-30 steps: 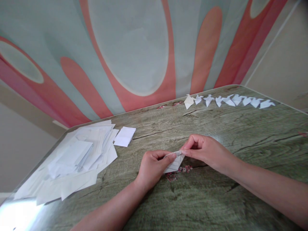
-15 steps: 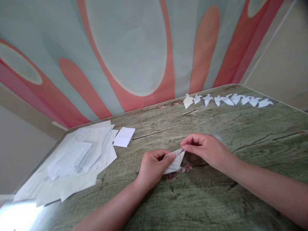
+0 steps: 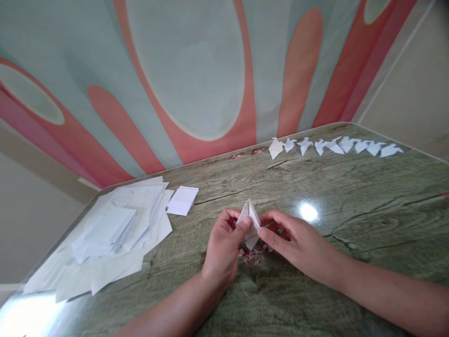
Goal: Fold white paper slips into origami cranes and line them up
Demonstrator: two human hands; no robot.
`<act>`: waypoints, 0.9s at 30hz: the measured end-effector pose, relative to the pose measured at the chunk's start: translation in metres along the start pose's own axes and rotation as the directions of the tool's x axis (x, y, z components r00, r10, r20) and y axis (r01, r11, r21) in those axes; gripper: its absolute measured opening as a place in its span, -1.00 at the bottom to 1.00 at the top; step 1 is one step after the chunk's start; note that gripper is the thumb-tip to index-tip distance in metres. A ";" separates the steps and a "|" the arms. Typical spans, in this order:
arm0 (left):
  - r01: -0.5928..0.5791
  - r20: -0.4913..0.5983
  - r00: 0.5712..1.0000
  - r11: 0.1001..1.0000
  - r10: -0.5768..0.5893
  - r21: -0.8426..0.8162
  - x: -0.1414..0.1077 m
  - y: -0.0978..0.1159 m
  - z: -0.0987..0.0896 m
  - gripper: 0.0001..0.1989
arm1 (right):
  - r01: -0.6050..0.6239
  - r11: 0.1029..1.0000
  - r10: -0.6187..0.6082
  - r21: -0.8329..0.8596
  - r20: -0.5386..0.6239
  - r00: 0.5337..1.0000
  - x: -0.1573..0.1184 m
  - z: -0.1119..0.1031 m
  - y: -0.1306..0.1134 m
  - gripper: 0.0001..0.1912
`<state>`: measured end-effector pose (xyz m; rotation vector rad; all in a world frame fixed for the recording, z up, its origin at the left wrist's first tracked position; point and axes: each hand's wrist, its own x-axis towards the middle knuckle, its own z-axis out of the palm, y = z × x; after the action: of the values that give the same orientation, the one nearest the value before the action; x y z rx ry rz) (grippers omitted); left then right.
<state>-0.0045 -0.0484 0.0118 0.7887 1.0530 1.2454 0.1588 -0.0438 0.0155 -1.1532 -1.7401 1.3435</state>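
Observation:
A small folded piece of white paper (image 3: 251, 239) is held between both hands above the wood-patterned table (image 3: 280, 299). It has a diamond-like shape with its point up and a crease down the middle. My left hand (image 3: 226, 243) is closed on its left side, the thumb pressed flat on the front. My right hand (image 3: 289, 234) pinches the right edge between thumb and fingers. The fingertips behind the paper are partly hidden.
A loose heap of white paper sheets (image 3: 154, 248) covers the table's left side. Beside it lies a small stack of paper squares (image 3: 182, 200). Several folded paper birds (image 3: 304, 146) stand in a row at the back right, before a patterned wall covering (image 3: 189, 70).
The folded paper has turned so that its point faces up, and it now shows a narrower diamond shape. My right hand has come down from the top corner to its right edge.

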 end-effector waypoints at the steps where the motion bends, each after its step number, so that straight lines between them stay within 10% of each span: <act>1: 0.002 0.009 1.000 1.000 -0.002 -0.002 0.000 0.000 0.000 -0.69 | 0.007 1.000 -0.008 -0.025 -0.014 1.000 -0.001 0.000 0.000 -0.80; 7: 0.100 0.165 0.980 0.994 -0.108 0.052 0.000 -0.007 -0.001 -0.70 | 0.040 0.991 -0.056 -0.124 -0.132 0.990 0.004 -0.008 0.004 -0.85; 11: -0.116 0.137 0.987 0.962 0.084 0.246 -0.001 -0.004 -0.005 -0.61 | 0.184 0.933 -0.236 -0.309 -0.141 0.961 0.010 -0.017 0.007 -0.87; 18: -0.502 0.350 0.865 0.581 0.361 0.640 0.000 0.012 -0.016 -0.90 | 0.327 0.870 -0.367 -0.370 -0.040 0.929 0.012 -0.018 0.015 -0.87; 27: -0.466 0.318 0.877 0.473 0.361 0.748 0.002 0.014 -0.018 -0.98 | 0.371 0.852 -0.415 -0.370 -0.043 0.909 0.012 -0.020 0.012 -0.88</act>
<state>-0.0259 -0.0447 0.0181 1.9267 1.3977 1.0378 0.1750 -0.0239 0.0093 -0.9608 -2.0436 0.7146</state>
